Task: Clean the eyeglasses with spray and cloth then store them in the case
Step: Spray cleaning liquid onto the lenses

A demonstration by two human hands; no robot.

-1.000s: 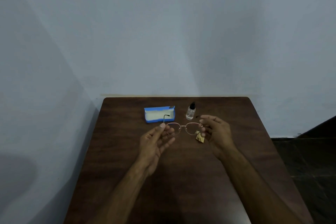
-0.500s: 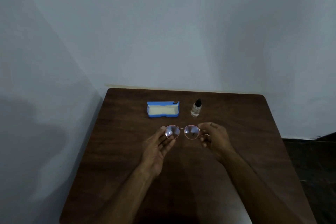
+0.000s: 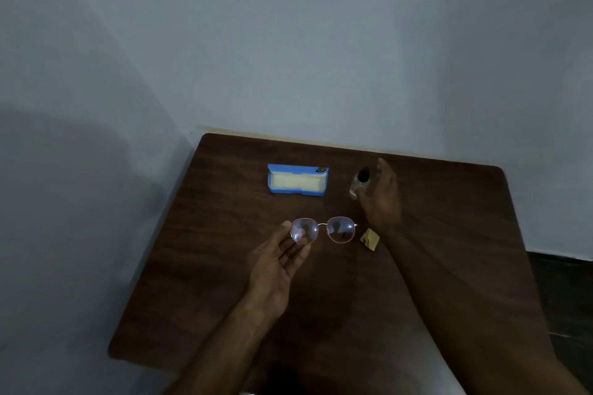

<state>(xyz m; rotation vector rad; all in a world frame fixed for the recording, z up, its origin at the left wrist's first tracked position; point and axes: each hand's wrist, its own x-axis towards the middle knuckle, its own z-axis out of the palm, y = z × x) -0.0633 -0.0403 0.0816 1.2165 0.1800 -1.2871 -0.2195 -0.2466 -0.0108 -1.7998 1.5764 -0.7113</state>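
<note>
- The glasses point(image 3: 341, 229) were held above the table point(image 3: 224, 266) by the left hand point(image 3: 276, 266), pinched at the outer edge of one lens between thumb and fingers (fingertips were seen through the glass).
- The lenses were turned toward the camera, with the frame level; the temples could not be made out.
- The right hand point(image 3: 382, 196) was stretched out just beside the bottle point(image 3: 357, 184) at the far side of the table. Its fingers looked fairly straight, but it was blurred, so whether the bottle was touched or gripped could not be told.
- The bottle was stood upright, clear with a dark cap.
- The case point(image 3: 296, 183), blue with a pale lining, was laid open left of the bottle, apart from the glasses.
- The cloth point(image 3: 369, 239), a small folded yellowish piece, was laid on the table beside the right wrist, right of the glasses.
- The table was set against a grey wall point(image 3: 288, 42).
</note>
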